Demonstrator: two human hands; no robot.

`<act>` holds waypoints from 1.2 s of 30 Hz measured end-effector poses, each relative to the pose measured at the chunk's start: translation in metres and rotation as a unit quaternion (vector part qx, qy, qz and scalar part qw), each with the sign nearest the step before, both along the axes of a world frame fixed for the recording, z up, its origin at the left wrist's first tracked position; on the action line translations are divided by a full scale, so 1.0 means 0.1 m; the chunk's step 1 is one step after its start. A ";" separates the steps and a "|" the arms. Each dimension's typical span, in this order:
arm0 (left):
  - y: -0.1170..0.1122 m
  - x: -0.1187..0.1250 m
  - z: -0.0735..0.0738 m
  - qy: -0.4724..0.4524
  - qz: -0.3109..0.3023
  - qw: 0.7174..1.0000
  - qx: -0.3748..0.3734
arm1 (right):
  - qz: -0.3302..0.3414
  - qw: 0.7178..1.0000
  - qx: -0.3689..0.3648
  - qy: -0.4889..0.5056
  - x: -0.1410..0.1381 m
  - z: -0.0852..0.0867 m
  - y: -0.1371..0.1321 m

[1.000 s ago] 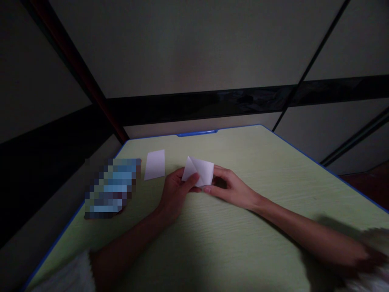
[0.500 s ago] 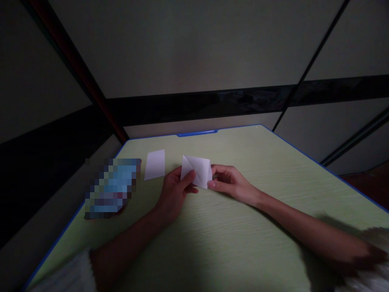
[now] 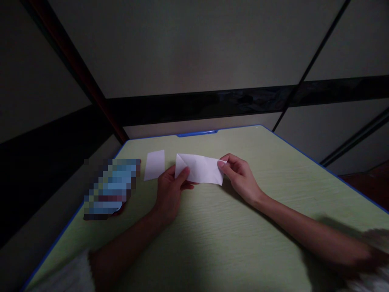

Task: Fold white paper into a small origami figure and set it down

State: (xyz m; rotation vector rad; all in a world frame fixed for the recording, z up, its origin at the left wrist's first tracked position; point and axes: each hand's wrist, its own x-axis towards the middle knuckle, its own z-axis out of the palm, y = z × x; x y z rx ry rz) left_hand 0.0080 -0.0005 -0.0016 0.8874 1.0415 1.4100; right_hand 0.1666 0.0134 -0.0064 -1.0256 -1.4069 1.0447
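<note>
A white sheet of paper with fold creases is held just above the pale green table. My left hand pinches its left end, thumb on top. My right hand pinches its right end, so the sheet is stretched out wide between both hands. A smaller white paper piece lies flat on the table just left of my left hand.
A blurred blue object lies near the table's left edge. The table has a blue rim, and dark walls with black bars stand behind it. The room is dim.
My hands have moved apart, the right one going right and up. The folded paper has opened from a compact shape into a longer strip.
</note>
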 end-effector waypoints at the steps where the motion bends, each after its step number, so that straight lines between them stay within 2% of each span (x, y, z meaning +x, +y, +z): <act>1: 0.00 0.00 0.00 0.013 0.012 1.000 0.005 | -0.006 1.000 0.002 -0.006 0.00 -0.01 0.00; 9: 0.02 -0.05 -0.03 0.151 0.101 0.983 0.037 | -0.033 0.999 0.002 -0.017 -0.03 0.03 -0.03; 18: 0.05 -0.07 -0.02 0.113 0.099 0.988 0.039 | -0.018 0.999 -0.009 0.030 -0.05 0.04 -0.05; 25: 0.03 -0.07 -0.04 0.102 0.080 0.990 0.059 | 0.082 0.996 -0.041 0.002 -0.01 0.06 -0.06; 28: 0.02 -0.05 -0.05 0.065 0.061 0.994 0.067 | 0.134 0.989 -0.054 -0.033 -0.02 0.08 -0.09; 31: 0.01 -0.02 -0.04 0.018 0.025 0.997 0.068 | 0.133 0.989 -0.046 -0.032 -0.03 0.08 -0.10; 33: -0.01 0.00 -0.03 0.017 -0.038 0.998 0.052 | 0.106 0.994 -0.035 -0.006 -0.03 0.08 -0.10; 36: -0.04 0.03 -0.01 0.079 -0.159 0.984 0.022 | 0.073 0.997 -0.025 0.027 -0.03 0.07 -0.09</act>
